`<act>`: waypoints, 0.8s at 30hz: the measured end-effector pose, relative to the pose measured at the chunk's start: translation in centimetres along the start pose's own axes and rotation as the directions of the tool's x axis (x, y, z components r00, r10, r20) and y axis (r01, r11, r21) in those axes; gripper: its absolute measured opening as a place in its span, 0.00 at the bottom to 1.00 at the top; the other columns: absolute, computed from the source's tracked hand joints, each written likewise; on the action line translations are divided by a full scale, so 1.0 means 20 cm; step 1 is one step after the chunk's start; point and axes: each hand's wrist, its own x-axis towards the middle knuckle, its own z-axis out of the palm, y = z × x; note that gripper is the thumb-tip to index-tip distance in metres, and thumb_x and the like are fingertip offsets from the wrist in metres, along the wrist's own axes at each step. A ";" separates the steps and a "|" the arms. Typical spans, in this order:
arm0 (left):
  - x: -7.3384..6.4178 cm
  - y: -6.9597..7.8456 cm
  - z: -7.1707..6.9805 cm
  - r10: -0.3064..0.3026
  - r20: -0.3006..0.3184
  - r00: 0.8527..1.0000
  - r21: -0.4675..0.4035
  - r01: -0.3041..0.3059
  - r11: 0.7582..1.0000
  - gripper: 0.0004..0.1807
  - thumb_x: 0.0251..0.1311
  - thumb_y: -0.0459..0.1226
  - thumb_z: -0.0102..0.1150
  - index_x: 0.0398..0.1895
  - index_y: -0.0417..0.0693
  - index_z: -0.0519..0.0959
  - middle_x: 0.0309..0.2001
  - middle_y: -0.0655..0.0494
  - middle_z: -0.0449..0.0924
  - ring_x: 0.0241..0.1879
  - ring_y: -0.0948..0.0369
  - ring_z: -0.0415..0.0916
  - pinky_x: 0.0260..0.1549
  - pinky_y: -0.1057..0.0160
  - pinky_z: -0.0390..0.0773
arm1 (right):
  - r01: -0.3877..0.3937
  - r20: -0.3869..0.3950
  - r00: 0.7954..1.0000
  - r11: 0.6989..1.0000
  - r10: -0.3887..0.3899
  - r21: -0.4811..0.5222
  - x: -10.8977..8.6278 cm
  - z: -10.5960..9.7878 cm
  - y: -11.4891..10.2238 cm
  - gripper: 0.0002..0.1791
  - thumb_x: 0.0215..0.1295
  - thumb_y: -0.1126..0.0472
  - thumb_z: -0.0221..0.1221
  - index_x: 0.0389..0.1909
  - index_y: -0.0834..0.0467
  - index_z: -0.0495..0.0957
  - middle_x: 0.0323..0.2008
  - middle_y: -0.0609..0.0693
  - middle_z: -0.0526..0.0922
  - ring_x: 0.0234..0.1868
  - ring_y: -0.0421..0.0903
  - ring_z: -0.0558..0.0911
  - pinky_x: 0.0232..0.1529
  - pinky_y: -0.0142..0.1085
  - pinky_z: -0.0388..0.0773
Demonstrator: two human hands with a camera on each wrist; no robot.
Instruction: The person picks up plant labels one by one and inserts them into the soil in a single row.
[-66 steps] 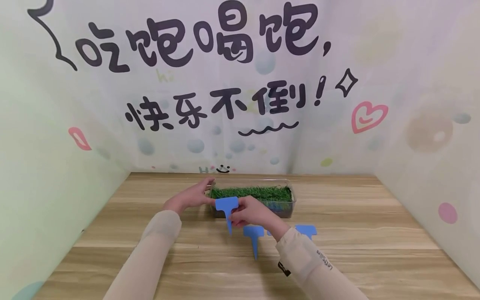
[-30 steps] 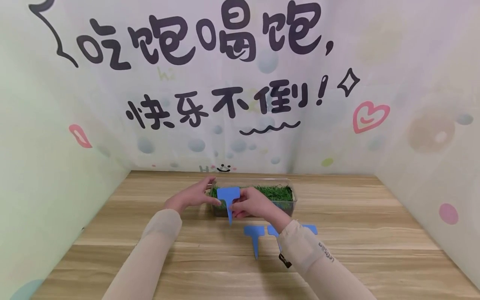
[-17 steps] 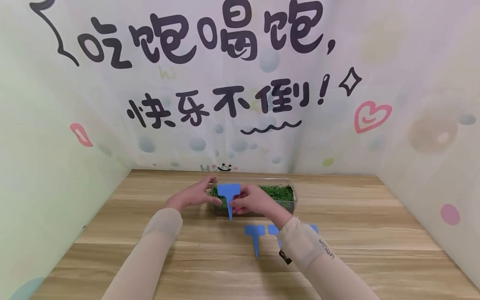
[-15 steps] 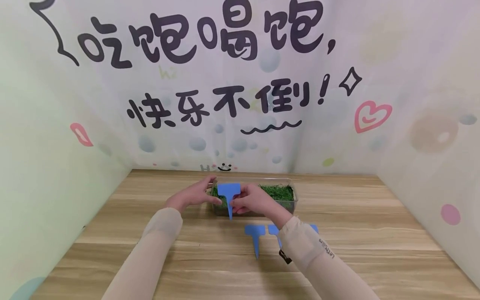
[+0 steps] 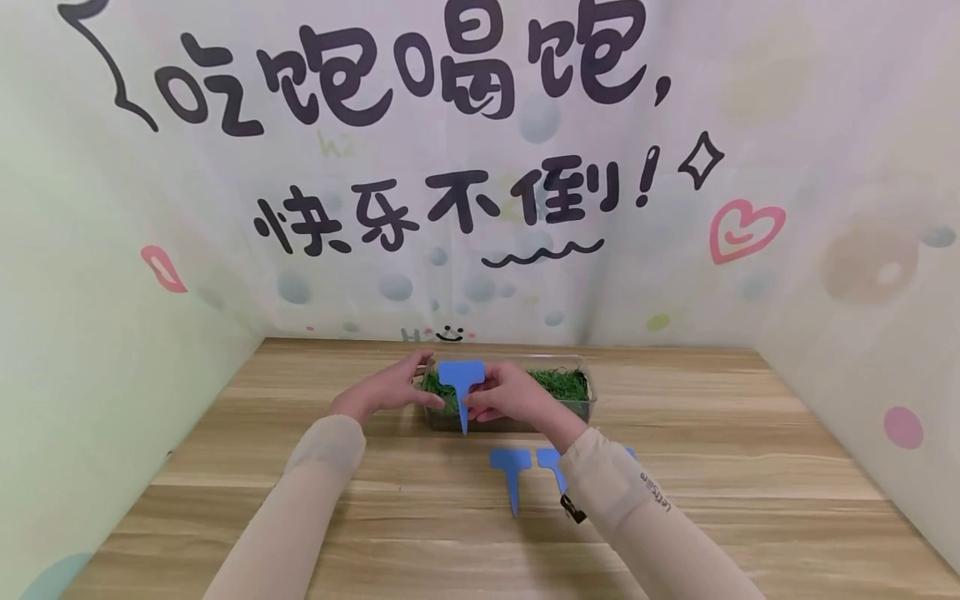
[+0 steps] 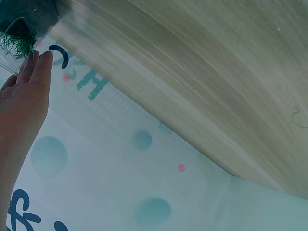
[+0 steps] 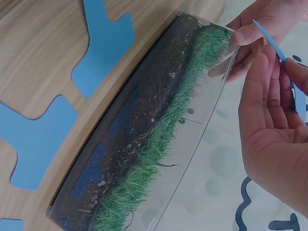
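My right hand (image 5: 521, 398) pinches a blue T-shaped plant label (image 5: 461, 375) by its stem, point down, in front of the left part of a clear planter box (image 5: 590, 408). In the right wrist view the held label (image 7: 268, 39) is edge-on, its tip towards the left hand (image 7: 269, 29). The box holds dark soil (image 7: 130, 125) under green grass (image 7: 168, 113). My left hand (image 5: 378, 392) holds the box's left end, thumb at the front and fingers behind. In the left wrist view its fingers (image 6: 41, 70) lie along the box wall.
Two more blue labels, one (image 5: 512, 458) and another (image 5: 551, 461), lie before the box on the wooden table (image 5: 420, 533). A third label (image 5: 628, 454) is mostly hidden by the right sleeve (image 5: 607, 483). A printed cloth wall (image 5: 360, 300) stands behind.
My right hand has raised the plant label and moved it away from me, so it now overlaps the box. The left hand has stayed at the box's end.
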 end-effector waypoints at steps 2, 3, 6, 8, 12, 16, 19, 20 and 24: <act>0.00 0.00 0.00 -0.001 -0.003 1.000 -0.003 0.001 1.000 0.55 0.60 0.46 0.69 0.79 0.41 0.43 0.79 0.38 0.49 0.78 0.42 0.48 0.75 0.41 0.55 | -0.001 0.000 1.000 1.000 0.001 0.004 0.00 0.00 0.00 0.06 0.68 0.67 0.61 0.40 0.67 0.78 0.33 0.56 0.86 0.33 0.44 0.87 0.46 0.45 0.87; 0.00 0.00 0.00 -0.002 -0.004 1.000 -0.006 0.002 1.000 0.54 0.60 0.46 0.69 0.79 0.42 0.43 0.79 0.38 0.49 0.78 0.42 0.48 0.75 0.41 0.55 | 0.000 0.001 1.000 1.000 0.000 0.005 0.00 0.00 0.00 0.06 0.68 0.67 0.61 0.40 0.67 0.78 0.33 0.56 0.86 0.33 0.44 0.87 0.45 0.45 0.87; -0.01 0.01 0.00 -0.003 -0.004 1.000 -0.010 0.003 1.000 0.54 0.60 0.45 0.69 0.79 0.42 0.43 0.79 0.39 0.48 0.78 0.42 0.48 0.75 0.41 0.54 | 0.006 0.001 1.000 1.000 -0.006 0.007 0.01 -0.01 0.00 0.07 0.68 0.67 0.61 0.41 0.67 0.78 0.34 0.56 0.86 0.35 0.46 0.88 0.44 0.43 0.87; -0.01 0.01 0.00 -0.002 -0.003 1.000 -0.010 0.002 1.000 0.54 0.61 0.45 0.68 0.79 0.41 0.43 0.79 0.38 0.48 0.78 0.42 0.48 0.75 0.41 0.54 | 0.009 -0.001 1.000 1.000 -0.009 0.007 0.01 -0.01 0.00 0.07 0.68 0.66 0.61 0.42 0.67 0.78 0.34 0.56 0.86 0.35 0.48 0.88 0.44 0.43 0.87; -0.01 0.01 -0.01 0.003 -0.002 1.000 -0.006 -0.003 1.000 0.54 0.62 0.44 0.68 0.79 0.40 0.42 0.79 0.38 0.48 0.78 0.42 0.47 0.75 0.41 0.54 | 0.017 -0.004 1.000 1.000 -0.017 0.007 0.01 -0.02 0.00 0.07 0.67 0.66 0.61 0.41 0.67 0.78 0.33 0.56 0.86 0.36 0.49 0.88 0.43 0.42 0.87; 0.00 0.01 -0.01 0.005 -0.002 1.000 -0.001 -0.005 1.000 0.53 0.62 0.44 0.67 0.79 0.40 0.42 0.79 0.39 0.48 0.78 0.42 0.48 0.75 0.41 0.54 | 0.021 -0.006 1.000 1.000 -0.021 0.020 0.01 -0.03 -0.01 0.06 0.67 0.67 0.61 0.41 0.67 0.78 0.32 0.55 0.86 0.32 0.45 0.86 0.44 0.44 0.87; 0.00 0.01 0.00 0.009 0.000 1.000 -0.001 -0.009 1.000 0.53 0.62 0.44 0.67 0.79 0.40 0.42 0.79 0.38 0.48 0.78 0.42 0.47 0.75 0.41 0.54 | 0.025 -0.013 1.000 0.999 -0.024 0.039 0.01 -0.03 -0.01 0.06 0.67 0.68 0.60 0.41 0.67 0.77 0.31 0.53 0.85 0.30 0.42 0.85 0.46 0.46 0.87; 0.00 0.01 0.00 0.011 0.001 1.000 0.001 -0.011 1.000 0.53 0.62 0.44 0.67 0.79 0.40 0.42 0.79 0.38 0.48 0.78 0.41 0.48 0.75 0.41 0.55 | 0.027 -0.017 1.000 0.999 -0.026 0.043 0.01 -0.04 -0.02 0.06 0.67 0.68 0.61 0.41 0.67 0.77 0.30 0.52 0.85 0.30 0.41 0.85 0.46 0.46 0.87; 0.00 0.01 0.00 0.014 0.007 1.000 -0.003 -0.014 1.000 0.53 0.62 0.44 0.67 0.79 0.39 0.42 0.79 0.37 0.47 0.78 0.40 0.47 0.75 0.41 0.54 | 0.028 -0.030 0.999 0.998 -0.027 0.049 0.02 -0.04 -0.02 0.07 0.67 0.68 0.61 0.41 0.68 0.77 0.30 0.52 0.85 0.28 0.39 0.84 0.46 0.46 0.87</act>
